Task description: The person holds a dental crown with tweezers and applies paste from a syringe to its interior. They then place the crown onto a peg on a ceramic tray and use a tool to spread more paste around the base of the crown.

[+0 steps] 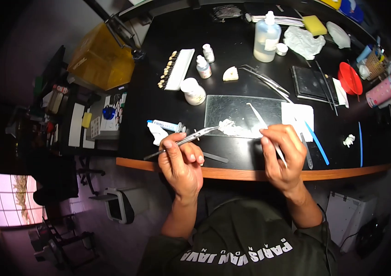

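- Metal tweezers [188,138] gripped in left hand [180,161]; tip held near white material [230,129] on glass slab [218,105]; any pinched load cannot be discerned.
- Slender white tool [256,114] gripped in right hand [285,154] above slab.
- White material could be scattered if brushed by either tip.

A dark green shirt [250,221] with plain sleeves [316,224] carries bold white capitals [273,250] reading PARIS VAN JAVA, with smaller, widely spaced letters [223,252] below them.
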Motion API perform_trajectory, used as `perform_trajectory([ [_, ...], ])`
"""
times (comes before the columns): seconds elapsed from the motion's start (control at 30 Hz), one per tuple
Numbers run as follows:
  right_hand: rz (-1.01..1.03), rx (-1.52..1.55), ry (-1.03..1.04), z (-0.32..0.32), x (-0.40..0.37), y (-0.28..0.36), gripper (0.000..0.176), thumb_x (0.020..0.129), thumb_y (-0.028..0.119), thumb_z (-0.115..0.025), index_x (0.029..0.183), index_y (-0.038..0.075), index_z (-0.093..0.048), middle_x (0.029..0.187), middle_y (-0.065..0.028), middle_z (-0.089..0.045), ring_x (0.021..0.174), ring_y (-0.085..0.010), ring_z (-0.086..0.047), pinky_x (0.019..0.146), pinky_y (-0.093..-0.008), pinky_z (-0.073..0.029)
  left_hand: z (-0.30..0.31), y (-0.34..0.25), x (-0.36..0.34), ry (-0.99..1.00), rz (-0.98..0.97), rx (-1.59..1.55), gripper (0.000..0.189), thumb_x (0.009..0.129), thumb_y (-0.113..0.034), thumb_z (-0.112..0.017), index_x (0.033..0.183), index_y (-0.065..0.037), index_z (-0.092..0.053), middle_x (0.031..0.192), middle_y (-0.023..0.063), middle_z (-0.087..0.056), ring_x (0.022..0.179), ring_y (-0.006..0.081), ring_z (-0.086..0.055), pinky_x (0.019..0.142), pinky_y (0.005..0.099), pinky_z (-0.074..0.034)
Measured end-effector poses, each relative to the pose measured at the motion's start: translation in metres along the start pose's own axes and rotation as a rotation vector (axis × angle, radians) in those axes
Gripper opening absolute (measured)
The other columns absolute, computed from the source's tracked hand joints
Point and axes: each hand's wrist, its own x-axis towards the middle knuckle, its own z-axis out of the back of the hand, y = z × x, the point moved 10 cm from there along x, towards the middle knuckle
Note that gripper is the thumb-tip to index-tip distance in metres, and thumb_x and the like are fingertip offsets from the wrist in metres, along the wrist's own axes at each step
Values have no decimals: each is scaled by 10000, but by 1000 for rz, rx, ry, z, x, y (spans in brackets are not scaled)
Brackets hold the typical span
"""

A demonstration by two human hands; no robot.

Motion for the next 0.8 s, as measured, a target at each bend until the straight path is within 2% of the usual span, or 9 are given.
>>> perform_trajectory([
  [0.2, -11, -140, 97, 12, 12, -14, 251, 853, 31, -813, 1095, -22, -773, 1007, -146, -740, 870, -304, -688, 773, -403, -558, -36, -22, -1, 360, -58, 113, 138, 1097, -31, -620, 1181, 64, -677, 897, 143, -708, 855, 243, -752, 734, 315, -620],
  [0.37, 35, -367, 263, -8, 8, -20, 454, 866, 238, -855, 1212, -26, -726, 1131, -167, -675, 1009, -331, -667, 856, -433, -570, -58, -18, -6, 557, -16, 238, 374, 940, 125, -755, 1302, 85, -669, 1107, 155, -712, 1008, 219, -758, 825, 298, -623],
  [0.47, 42, -469, 310, -22, 4, -21, 536, 865, 349, -856, 1206, -33, -697, 1105, -159, -629, 990, -327, -647, 844, -446, -545, -62, -18, -12, 656, -5, 240, 676, 811, 37, -921, 1417, 92, -626, 1183, 156, -693, 1085, 222, -728, 868, 296, -613],
  [0.53, 40, -543, 342, -31, -1, -23, 592, 886, 410, -841, 1241, -38, -685, 1106, -173, -616, 993, -334, -644, 844, -444, -537, -58, -19, -14, 667, 5, 253, 1117, 625, -413, -1076, 1463, 134, -579, 1226, 193, -663, 1133, 258, -700, 863, 333, -611],
  [0.6, 24, -588, 362, -36, -4, -23, 617, 902, 445, -817, 1243, -49, -674, 1108, -160, -596, 992, -322, -630, 834, -425, -521, -60, -25, -16, 656, 2, 275, 1346, 570, -788, -942, 1455, 157, -572, 1225, 224, -651, 1126, 293, -698, 857, 362, -615],
  [0.63, 64, -629, 349, -37, -6, -21, 631, 925, 468, -774, 1232, -73, -672, 1091, -127, -570, 1006, -274, -591, 797, -396, -485, -51, -20, -16, 604, 53, 289, 1495, 536, -1005, -745, 1447, 168, -574, 1219, 247, -642, 1098, 308, -698, 841, 381, -616],
  [0.67, 58, -648, 346, -37, -7, -21, 647, 927, 476, -770, 1246, -77, -666, 1095, -128, -571, 1012, -272, -589, 798, -397, -485, -52, -23, -18, 610, 51, 168, 1448, 630, -1029, -655, 1445, 165, -580, 1206, 256, -642, 1071, 294, -695, 824, 371, -610],
  [0.73, 50, -679, 342, -39, -9, -21, 678, 932, 492, -760, 1272, -85, -655, 1102, -130, -571, 1023, -268, -585, 801, -399, -485, -52, -26, -20, 689, 5, 133, 960, 1045, -679, -585, 1484, 173, -528, 1263, 282, -639, 1054, 317, -702, 814, 361, -605],
  [0.8, 36, -690, 364, -41, -12, -22, 726, 946, 511, -740, 1322, -100, -632, 1128, -142, -574, 1040, -274, -580, 812, -401, -486, -48, -17, -18, 683, 23, 202, 708, 1126, -460, -523, 1481, 152, -548, 1246, 284, -671, 1012, 292, -709, 792, 344, -597],
])
